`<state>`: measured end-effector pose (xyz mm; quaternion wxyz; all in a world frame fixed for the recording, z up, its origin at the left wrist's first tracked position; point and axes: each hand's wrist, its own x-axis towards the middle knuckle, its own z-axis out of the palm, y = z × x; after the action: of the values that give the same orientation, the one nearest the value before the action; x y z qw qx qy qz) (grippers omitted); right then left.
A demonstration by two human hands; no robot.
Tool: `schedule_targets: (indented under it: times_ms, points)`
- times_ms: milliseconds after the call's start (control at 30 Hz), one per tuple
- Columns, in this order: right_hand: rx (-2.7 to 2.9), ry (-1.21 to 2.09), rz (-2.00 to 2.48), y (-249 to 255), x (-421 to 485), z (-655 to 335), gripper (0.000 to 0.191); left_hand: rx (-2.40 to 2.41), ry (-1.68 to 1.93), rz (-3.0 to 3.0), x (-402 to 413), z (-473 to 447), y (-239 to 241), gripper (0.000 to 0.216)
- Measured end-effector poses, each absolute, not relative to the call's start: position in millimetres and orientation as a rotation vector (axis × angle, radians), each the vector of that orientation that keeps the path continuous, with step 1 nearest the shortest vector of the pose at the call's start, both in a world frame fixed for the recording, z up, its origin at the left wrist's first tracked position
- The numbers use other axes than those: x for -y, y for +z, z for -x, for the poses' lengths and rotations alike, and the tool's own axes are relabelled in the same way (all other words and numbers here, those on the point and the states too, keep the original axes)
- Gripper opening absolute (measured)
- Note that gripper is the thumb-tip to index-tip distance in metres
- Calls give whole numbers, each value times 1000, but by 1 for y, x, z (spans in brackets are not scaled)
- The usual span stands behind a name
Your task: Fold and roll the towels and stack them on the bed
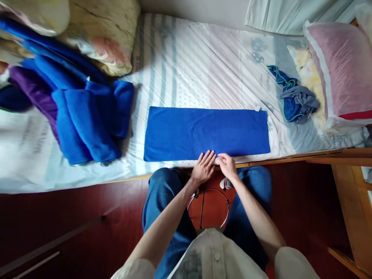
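Note:
A blue towel (pixel 174 133) lies flat in a long rectangle along the near side of the bed, with a small white tag (pixel 257 108) at its far right edge. My left hand (pixel 204 167) rests flat at the middle of the towel's near edge, fingers stretched onto the cloth. Just right of it, my right hand (pixel 228 166) is closed, its thumb and forefinger pinched at that same edge. The fingertips hide the bit of cloth there.
More blue cloth (pixel 87 124) and a purple cloth (pixel 37 93) are heaped at the left. A crumpled blue-grey garment (pixel 299 100) lies before a pink pillow (pixel 343 69) on the right. The patterned bed sheet (pixel 203 69) runs behind the towel.

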<state>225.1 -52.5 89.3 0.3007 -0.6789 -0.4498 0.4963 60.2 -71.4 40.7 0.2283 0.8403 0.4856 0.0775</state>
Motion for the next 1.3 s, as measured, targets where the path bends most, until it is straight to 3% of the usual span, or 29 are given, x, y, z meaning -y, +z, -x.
schedule_targets:
  times_ms: [167, 333, 467, 833, 1300]
  points:
    - [313, 1439, 1680, 71, 78, -167, 9, -1229, 6, -2190, 63, -46, 59, 47]
    - [-182, 1538, 1589, 74, 70, -159, 8, -1482, -9, -2007, -20, -12, 72, 39]
    - [-287, 1485, 1612, 74, 64, -148, 11, -1549, 195, -2126, -85, -17, 64, 44]
    - [-418, 1241, 1687, 50, 51, -122, 14, -1507, 203, -2153, -163, -83, 37, 52]
    - [-511, 1345, 1567, 57, 57, -133, 11, -1629, 465, -1984, -216, -88, 6, 38]
